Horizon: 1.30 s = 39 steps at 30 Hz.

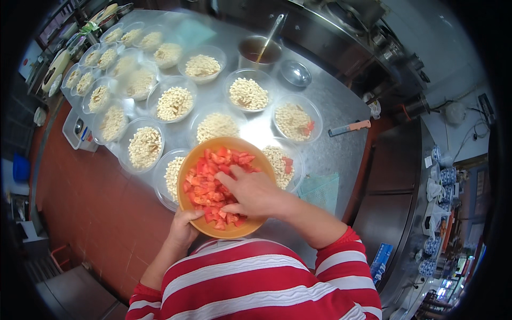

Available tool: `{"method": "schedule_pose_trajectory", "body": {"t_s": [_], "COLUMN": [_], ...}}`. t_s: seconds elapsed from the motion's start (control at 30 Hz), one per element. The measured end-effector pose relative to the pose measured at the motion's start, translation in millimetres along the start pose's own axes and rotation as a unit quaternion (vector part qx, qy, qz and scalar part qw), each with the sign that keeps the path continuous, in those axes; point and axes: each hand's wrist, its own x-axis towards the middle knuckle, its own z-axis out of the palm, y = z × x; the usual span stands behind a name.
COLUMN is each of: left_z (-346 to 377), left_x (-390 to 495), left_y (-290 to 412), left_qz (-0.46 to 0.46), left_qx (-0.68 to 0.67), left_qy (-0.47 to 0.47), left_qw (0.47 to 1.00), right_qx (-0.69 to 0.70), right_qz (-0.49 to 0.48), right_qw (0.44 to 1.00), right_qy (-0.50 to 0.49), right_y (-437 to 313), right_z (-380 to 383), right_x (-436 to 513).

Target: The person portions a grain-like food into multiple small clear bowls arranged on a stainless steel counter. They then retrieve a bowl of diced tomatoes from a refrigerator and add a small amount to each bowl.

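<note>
My left hand (183,227) grips the near left rim of an orange-yellow bowl (226,233), its thumb over the edge. Diced red tomato (206,180) fills much of this bowl. Inside it, my right hand (256,195) rests among the pieces with its fingers spread; its palm side is hidden. Just right of the bowl, a clear plastic tub (301,176) holds small pale cubes with some tomato on top. Another clear tub (320,120) beyond it also has tomato at its right side. The bowl partly covers a tub (159,194) of pale cubes on the left.
Several more tubs of pale cubes stand in rows across the steel table (340,102). A metal pot (246,60) holds dark liquid and a ladle (272,34). Nearby lie a metal lid (296,74), an orange-handled knife (352,127) and a green cloth (322,190).
</note>
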Motion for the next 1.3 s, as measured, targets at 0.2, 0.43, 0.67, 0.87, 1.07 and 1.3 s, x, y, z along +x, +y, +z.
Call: {"method": "schedule_pose_trajectory", "body": {"t_s": [0.2, 0.43, 0.67, 0.87, 1.07, 1.3], "left_z": [-11.0, -15.4, -24.8, -39.5, -33.7, -34.6], "left_x": [-11.1, -23.6, -16.8, -10.6, -10.8, -6.5], "left_y": [2.0, 13.0, 21.1, 22.0, 29.8, 30.4], "left_qz": [0.003, 0.005, 0.025, 0.046, 0.043, 0.027], "left_qx": [-0.006, -0.029, -0.058, -0.079, -0.057, -0.051], "left_qy": [0.032, 0.06, 0.078, 0.07, 0.09, 0.089], "left_qw": [0.999, 0.998, 0.995, 0.993, 0.993, 0.994], "right_qx": [0.009, 0.346, 0.512, 0.296, 0.102, 0.094], "right_qz": [0.081, 0.117, 0.156, 0.26, 0.25, 0.264], "right_qw": [0.996, 0.931, 0.844, 0.895, 0.941, 0.946], "right_qy": [-0.033, -0.004, 0.025, 0.209, 0.206, 0.162], "right_y": [-20.5, -3.9, 32.7, 125.8, 214.2, 195.4], "right_z": [21.2, 22.6, -27.7, -63.5, -50.5, -73.4], "right_x": [20.5, 27.6, 48.2, 93.3, 132.4, 128.9]}}
